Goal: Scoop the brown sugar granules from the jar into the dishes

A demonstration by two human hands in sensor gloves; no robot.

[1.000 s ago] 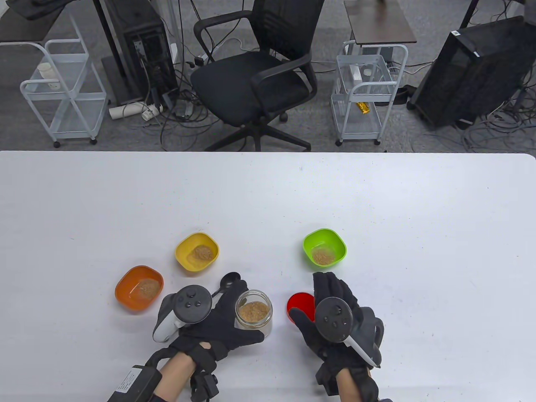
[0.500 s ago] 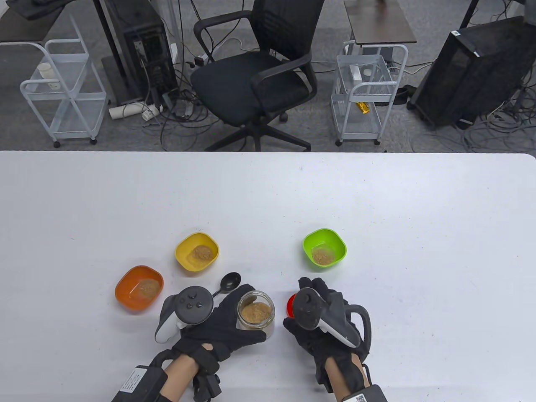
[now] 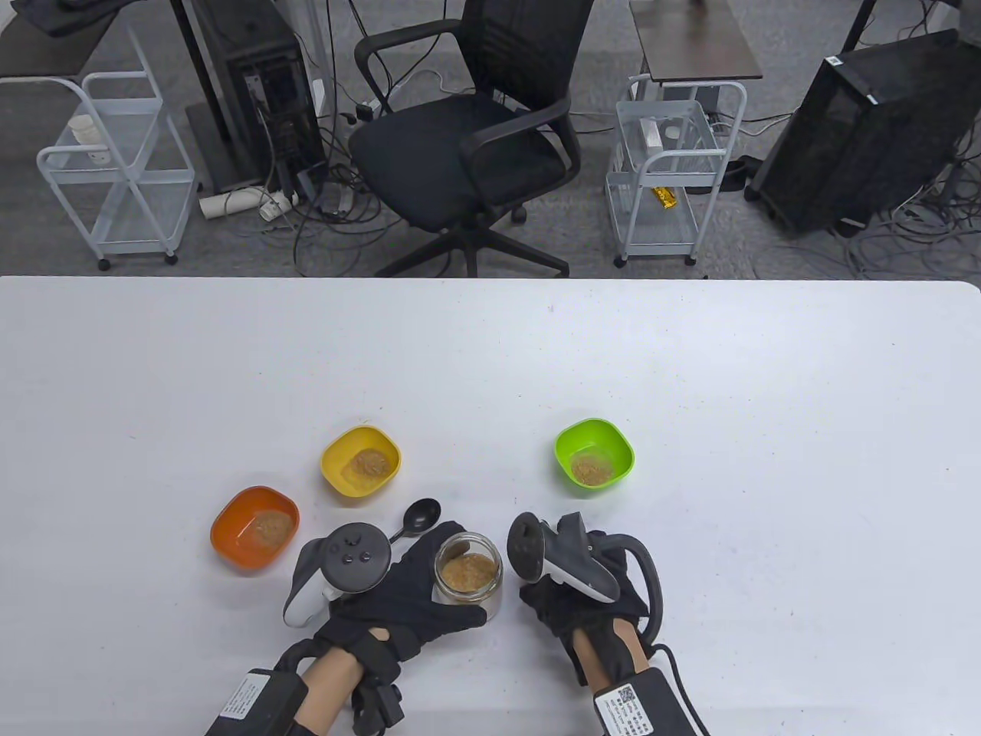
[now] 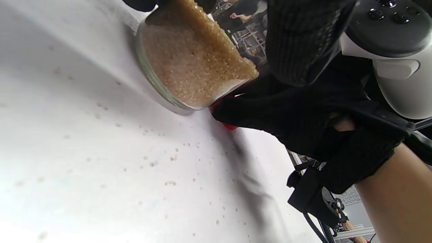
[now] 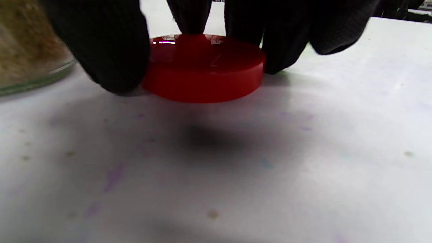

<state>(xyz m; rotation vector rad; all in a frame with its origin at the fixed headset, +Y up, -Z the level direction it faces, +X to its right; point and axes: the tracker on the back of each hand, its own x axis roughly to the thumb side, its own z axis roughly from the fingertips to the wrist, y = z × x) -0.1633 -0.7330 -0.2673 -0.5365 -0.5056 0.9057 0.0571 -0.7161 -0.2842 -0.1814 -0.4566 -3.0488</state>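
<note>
Table view: left hand (image 3: pixel 414 590) wrapped around the open jar (image 3: pixel 468 576) of brown sugar on the tabletop (image 3: pixel 690 368), black spoon (image 3: pixel 418 517) just beyond its fingers, right hand (image 3: pixel 590 606) close beside the jar, with orange dish (image 3: pixel 254 529), yellow dish (image 3: pixel 361 462) and green dish (image 3: pixel 594 455) farther out, each holding sugar. Left wrist view: fingers (image 4: pixel 297 40) clamped on the jar, stray granules (image 4: pixel 168 158) scattered below. Right wrist view: fingers (image 5: pixel 114 50) closed on the red lid (image 5: pixel 204 67), seemingly lifted just clear of the tabletop.
</note>
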